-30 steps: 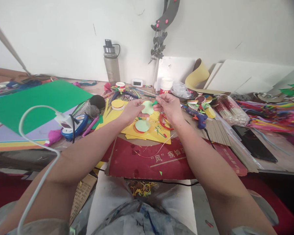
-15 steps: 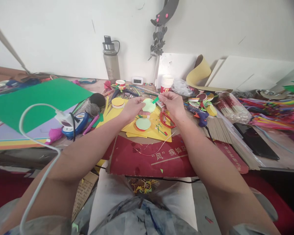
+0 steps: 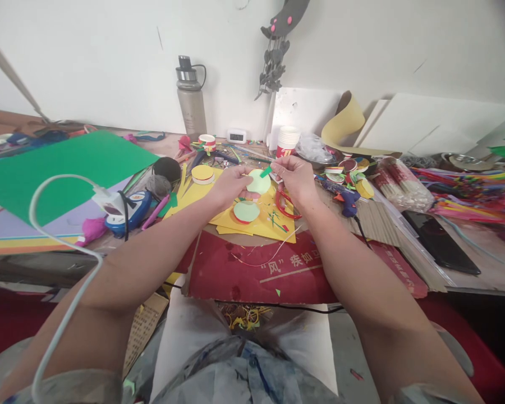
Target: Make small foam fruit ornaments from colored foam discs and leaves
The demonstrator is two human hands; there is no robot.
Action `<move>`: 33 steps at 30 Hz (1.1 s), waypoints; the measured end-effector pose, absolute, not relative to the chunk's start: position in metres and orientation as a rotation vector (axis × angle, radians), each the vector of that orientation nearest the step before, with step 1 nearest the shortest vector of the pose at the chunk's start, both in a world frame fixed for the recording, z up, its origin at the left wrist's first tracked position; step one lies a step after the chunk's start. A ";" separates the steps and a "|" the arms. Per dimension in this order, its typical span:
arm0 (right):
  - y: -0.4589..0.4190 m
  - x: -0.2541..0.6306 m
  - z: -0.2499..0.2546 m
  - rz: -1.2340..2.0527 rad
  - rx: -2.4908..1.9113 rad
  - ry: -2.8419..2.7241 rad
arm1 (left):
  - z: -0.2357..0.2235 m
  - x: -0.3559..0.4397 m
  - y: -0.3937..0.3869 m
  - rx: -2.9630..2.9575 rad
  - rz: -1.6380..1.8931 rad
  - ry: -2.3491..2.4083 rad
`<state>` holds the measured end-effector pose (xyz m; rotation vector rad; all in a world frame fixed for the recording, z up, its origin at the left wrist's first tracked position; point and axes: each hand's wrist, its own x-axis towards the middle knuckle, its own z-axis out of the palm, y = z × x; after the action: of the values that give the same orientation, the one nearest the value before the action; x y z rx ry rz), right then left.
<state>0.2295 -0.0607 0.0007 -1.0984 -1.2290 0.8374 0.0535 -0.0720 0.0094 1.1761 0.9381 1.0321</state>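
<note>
My left hand [image 3: 234, 184] pinches the edge of a pale green paper disc [image 3: 260, 183], held up above the yellow paper [image 3: 273, 233]. Between the thumb and fingers of my right hand [image 3: 292, 175] is a small dark green paper strip [image 3: 266, 171], whose end overlaps the disc's upper right edge; whether it touches cannot be made out. Just below lies another pale green disc [image 3: 246, 211] with red showing under its rim. A yellow-topped round piece [image 3: 202, 174] sits left of my hands. Red-handled scissors [image 3: 287, 205] lie beneath my right hand, their blades hidden.
A blue glue gun [image 3: 347, 203] lies right of my right forearm. Paper cups [image 3: 287, 140] and a bottle [image 3: 191, 101] stand near the wall. A black phone [image 3: 440, 242] is at the right, green paper [image 3: 71, 168] at the left. A white cable [image 3: 63, 303] crosses my left arm.
The green strip, mostly hidden in my right fingers before, now shows more of its length against the disc. Both hands have shifted slightly right, and the view has tilted a little.
</note>
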 end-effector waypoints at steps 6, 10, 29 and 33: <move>-0.062 0.229 0.001 0.825 -1.104 -1.246 | 0.009 0.054 -0.071 1.192 1.018 0.948; -0.061 0.229 -0.001 0.817 -1.113 -1.250 | 0.007 0.053 -0.069 1.208 1.013 0.936; -0.066 0.225 0.003 0.771 -1.151 -1.293 | 0.008 0.053 -0.071 1.225 1.017 0.948; -0.068 0.224 0.004 0.759 -1.134 -1.332 | 0.006 0.052 -0.070 1.223 1.031 0.965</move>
<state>0.2240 -0.0682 0.0040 -1.1344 -1.3320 0.7588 0.0522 -0.0698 0.0065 1.2226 0.9652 1.0311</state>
